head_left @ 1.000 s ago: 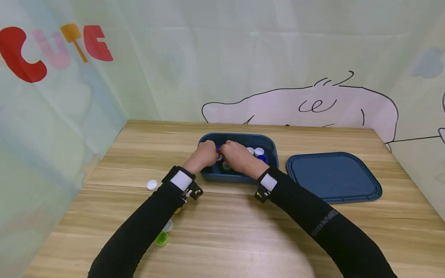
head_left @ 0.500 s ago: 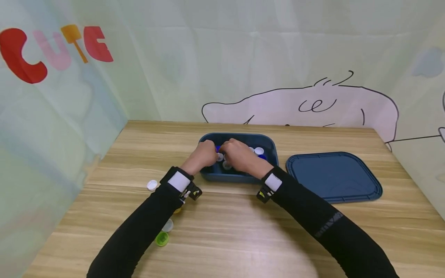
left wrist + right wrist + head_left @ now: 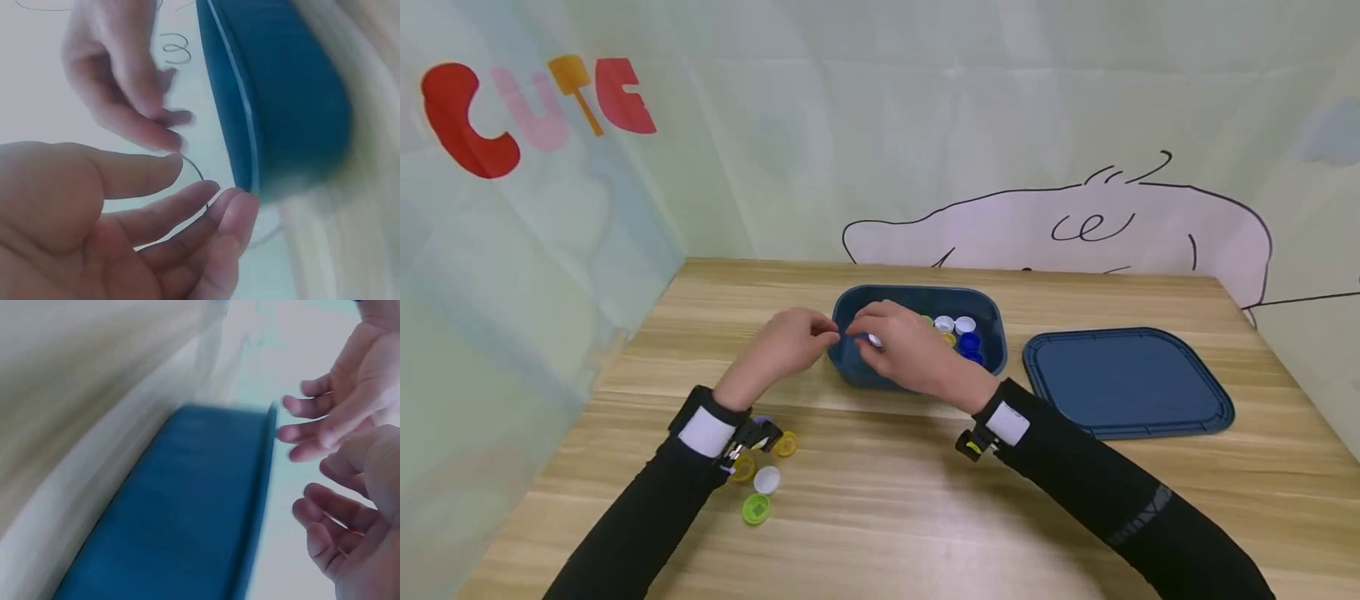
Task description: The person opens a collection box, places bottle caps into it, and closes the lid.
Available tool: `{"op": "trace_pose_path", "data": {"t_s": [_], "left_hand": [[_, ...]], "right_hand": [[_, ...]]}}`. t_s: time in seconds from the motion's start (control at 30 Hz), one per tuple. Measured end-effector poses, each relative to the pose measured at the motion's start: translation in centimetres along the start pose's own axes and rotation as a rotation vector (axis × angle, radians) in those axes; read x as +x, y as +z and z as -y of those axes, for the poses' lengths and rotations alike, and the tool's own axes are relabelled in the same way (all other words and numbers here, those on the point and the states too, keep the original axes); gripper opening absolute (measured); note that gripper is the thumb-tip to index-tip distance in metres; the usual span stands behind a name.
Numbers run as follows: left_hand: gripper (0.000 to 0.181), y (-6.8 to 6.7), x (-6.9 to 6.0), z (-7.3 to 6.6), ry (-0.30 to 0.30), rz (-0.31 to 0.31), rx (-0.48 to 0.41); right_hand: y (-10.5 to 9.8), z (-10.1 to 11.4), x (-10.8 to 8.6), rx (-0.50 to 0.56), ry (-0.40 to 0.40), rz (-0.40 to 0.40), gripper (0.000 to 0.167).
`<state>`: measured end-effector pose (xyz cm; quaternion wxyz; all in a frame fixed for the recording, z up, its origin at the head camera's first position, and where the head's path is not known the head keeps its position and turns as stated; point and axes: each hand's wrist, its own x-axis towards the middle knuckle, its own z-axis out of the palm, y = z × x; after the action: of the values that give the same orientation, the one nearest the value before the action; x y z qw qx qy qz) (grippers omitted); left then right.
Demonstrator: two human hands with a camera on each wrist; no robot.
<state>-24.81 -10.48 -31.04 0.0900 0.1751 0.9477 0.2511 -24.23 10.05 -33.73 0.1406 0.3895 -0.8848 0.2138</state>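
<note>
Two hands, the left hand [image 3: 784,343] and the right hand [image 3: 910,348], are hovering close together at a dark blue tub [image 3: 917,294], the left curving loosely beside its left rim, the right arching over the inside, both with fingers parted and holding nothing that shows. Toward the tub's right end, white caps [image 3: 965,326], blue caps [image 3: 969,342] and a yellow cap [image 3: 950,339] are lying, the walls apparently keeping them gathered. On the counter [image 3: 880,508], near the left sleeve [image 3: 632,517], a green cap [image 3: 756,508], a loose white cap [image 3: 767,480] and two more yellow caps [image 3: 786,444] are resting. Farther right, a flat blue lid [image 3: 1127,383] is lying apart, presumably leaving the tub's top accessible.
</note>
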Motion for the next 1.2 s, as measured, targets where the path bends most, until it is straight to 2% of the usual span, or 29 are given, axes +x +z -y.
{"op": "trace_pose_path", "data": {"t_s": [0.1, 0.2, 0.33, 0.43, 0.6, 0.8, 1.0, 1.2], "left_hand": [[0.035, -0.4, -1.8, 1.9, -0.037, 0.021, 0.003], [0.036, -0.6, -3.6, 3.7, -0.072, 0.016, 0.014], [0.038, -0.6, -5.5, 5.9, -0.096, -0.026, 0.036], [0.042, -0.4, -6.4, 7.5, -0.095, -0.049, 0.043], [0.046, 0.3, -6.8, 9.9, -0.068, -0.056, 0.044], [0.048, 1.5, -6.7, 11.7, -0.01, -0.081, 0.029], [0.036, 2.3, -6.7, 11.9, 0.018, -0.107, 0.057], [0.029, 2.7, -6.7, 11.7, -0.016, -0.089, 0.067]], "right_hand": [[0.2, 1.9, 0.2, -0.012, -0.086, 0.008, 0.017], [0.8, 3.7, 0.5, -0.015, -0.137, 0.067, 0.018], [2.1, 5.8, 1.2, -0.051, -0.169, 0.211, 0.025], [3.6, 6.8, 2.0, -0.106, -0.187, 0.34, 0.034], [6.5, 7.3, 3.3, -0.131, -0.168, 0.492, 0.051], [9.2, 6.9, 4.4, -0.114, -0.104, 0.552, 0.065], [10.1, 6.8, 4.7, -0.087, -0.069, 0.578, 0.067], [10.4, 6.8, 4.6, -0.079, -0.059, 0.555, 0.05]]}}
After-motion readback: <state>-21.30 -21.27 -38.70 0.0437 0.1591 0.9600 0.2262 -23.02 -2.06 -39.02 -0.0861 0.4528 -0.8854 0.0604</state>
